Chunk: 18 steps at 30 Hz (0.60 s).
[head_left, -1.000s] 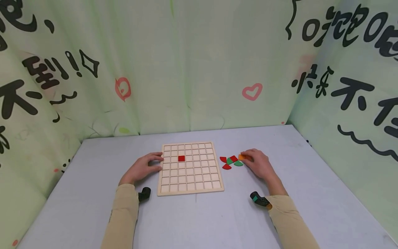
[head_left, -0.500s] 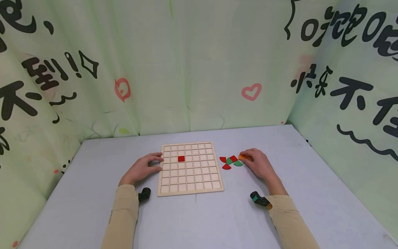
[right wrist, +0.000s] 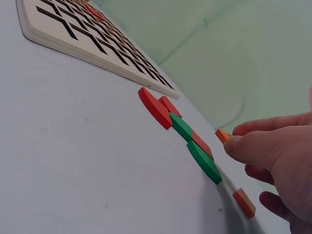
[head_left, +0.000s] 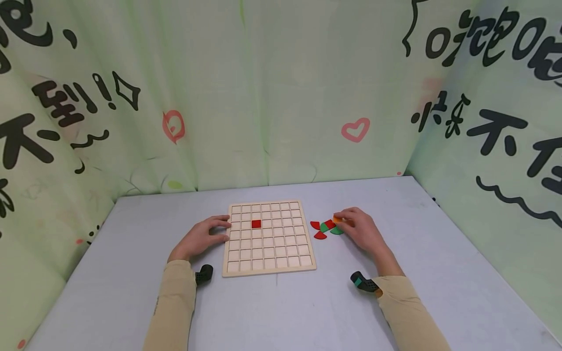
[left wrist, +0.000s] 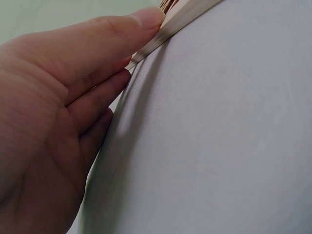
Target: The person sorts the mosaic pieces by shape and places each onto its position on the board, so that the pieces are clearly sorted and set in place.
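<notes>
A pale wooden grid board (head_left: 269, 253) lies on the table with one red square tile (head_left: 256, 224) in a cell. My left hand (head_left: 202, 237) rests its relaxed fingers and thumb against the board's left edge; the left wrist view has the thumb touching the rim. Off the board's right side, my right hand (head_left: 361, 229) pinches a small orange tile (right wrist: 222, 135) between thumb and forefinger, lifted above the table. Near it lie a red tile (head_left: 320, 235), a green tile (head_left: 324, 227) and a leaf-shaped green tile (right wrist: 204, 162). Part of the orange tile is hidden by the fingers.
Another orange-red tile (right wrist: 244, 203) lies on the table under the right hand. A further red tile (head_left: 314, 225) sits closest to the board. A light curtain (head_left: 281, 97) with dark lettering hangs behind the white table (head_left: 281, 317). Each wrist carries a black device.
My right hand has shifted slightly left with the orange tile, now partly over the leaf-shaped green tile. My left hand and the board have stayed in place.
</notes>
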Tool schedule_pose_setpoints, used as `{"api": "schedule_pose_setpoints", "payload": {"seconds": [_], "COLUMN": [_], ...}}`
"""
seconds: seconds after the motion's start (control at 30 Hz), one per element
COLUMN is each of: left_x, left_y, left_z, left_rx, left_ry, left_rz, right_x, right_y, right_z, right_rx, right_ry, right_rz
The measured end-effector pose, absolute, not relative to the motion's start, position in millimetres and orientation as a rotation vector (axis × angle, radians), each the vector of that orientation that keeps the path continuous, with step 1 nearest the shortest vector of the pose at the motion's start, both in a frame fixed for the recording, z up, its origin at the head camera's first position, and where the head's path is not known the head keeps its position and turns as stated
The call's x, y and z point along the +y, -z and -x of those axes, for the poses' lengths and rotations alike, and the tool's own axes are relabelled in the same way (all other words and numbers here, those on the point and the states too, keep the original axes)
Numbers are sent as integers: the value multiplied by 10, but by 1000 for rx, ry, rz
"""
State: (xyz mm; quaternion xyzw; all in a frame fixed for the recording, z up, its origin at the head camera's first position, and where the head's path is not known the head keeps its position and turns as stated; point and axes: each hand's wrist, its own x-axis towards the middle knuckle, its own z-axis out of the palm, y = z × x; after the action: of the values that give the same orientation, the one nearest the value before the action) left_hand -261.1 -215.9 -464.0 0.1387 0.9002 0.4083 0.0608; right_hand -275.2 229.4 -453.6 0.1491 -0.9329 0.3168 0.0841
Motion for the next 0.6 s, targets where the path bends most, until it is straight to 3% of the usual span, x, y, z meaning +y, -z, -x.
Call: {"api": "schedule_pose_setpoints", "payload": {"seconds": [0.6], "left_x": [-2155], "left_y": [4642], "left_z": [2616], "left_rx": [2741], "left_ry": [-1212], "left_rz": [-420], "right_x": [1813], "right_y": [4290], "right_z": [2676], "right_rx": [-2734], "right_ry": [-1019], "right_rz": [-646]}}
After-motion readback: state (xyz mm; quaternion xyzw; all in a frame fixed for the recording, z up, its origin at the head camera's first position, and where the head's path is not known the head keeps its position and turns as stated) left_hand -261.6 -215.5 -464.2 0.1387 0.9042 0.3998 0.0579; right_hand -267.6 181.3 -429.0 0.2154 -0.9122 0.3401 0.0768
